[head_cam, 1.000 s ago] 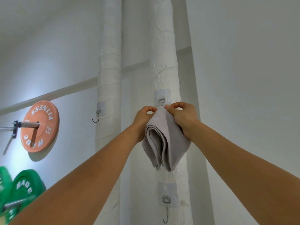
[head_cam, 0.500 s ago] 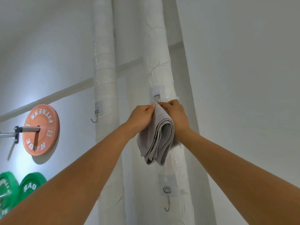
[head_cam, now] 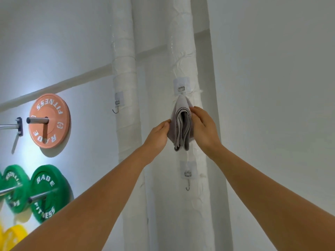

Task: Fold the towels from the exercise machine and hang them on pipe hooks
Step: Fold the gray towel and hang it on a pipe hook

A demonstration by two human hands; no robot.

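A folded grey towel point(head_cam: 181, 124) hangs from the upper hook point(head_cam: 181, 89) on the right-hand white wrapped pipe point(head_cam: 183, 51), its top gathered to a point just under the hook's clear adhesive pad and its layered folds (edged with dark stitching) drooping open below. A second hook point(head_cam: 188, 180) sits bare lower on the same pipe, and a third hook point(head_cam: 117, 105) on the left pipe point(head_cam: 124, 69).

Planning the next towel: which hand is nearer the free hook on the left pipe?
Left. The left hand lies right of and below that free hook; the right hand is farther right, past the towel.
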